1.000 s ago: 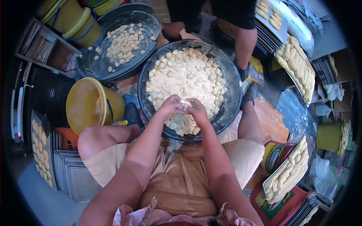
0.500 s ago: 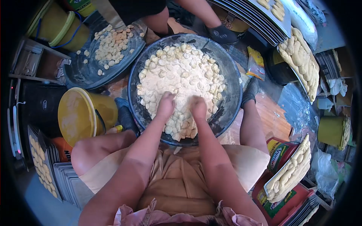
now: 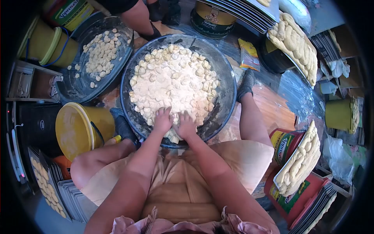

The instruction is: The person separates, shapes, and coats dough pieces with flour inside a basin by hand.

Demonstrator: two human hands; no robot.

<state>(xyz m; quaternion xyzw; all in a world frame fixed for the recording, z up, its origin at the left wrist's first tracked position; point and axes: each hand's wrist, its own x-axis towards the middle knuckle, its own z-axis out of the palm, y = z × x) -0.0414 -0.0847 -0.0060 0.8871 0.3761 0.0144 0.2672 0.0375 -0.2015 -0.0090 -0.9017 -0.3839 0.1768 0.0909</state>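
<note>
A wide dark basin (image 3: 228,87) stands between my legs, holding a heap of small round dough pieces (image 3: 204,71). Pale flour (image 3: 163,84) lies thick over the middle of the heap. My left hand (image 3: 163,120) rests palm down on the near side of the pile, fingers spread. Close beside it, my right hand (image 3: 186,125) lies on the dough too, its fingers stretched out. Neither hand grips anything that I can see. The dough right under both palms is hidden.
At the back left, a second dark tub (image 3: 78,95) holds more dough pieces; another person's leg (image 3: 136,17) is beside it. A yellow bucket (image 3: 74,124) stands left. Shaped dough loaves lie on trays at right (image 3: 298,167) and back right (image 3: 296,45).
Both hands have come toward me and closer together, and their fingers have gone from curled to spread. At the back, the other person has shifted left. My view has shifted slightly.
</note>
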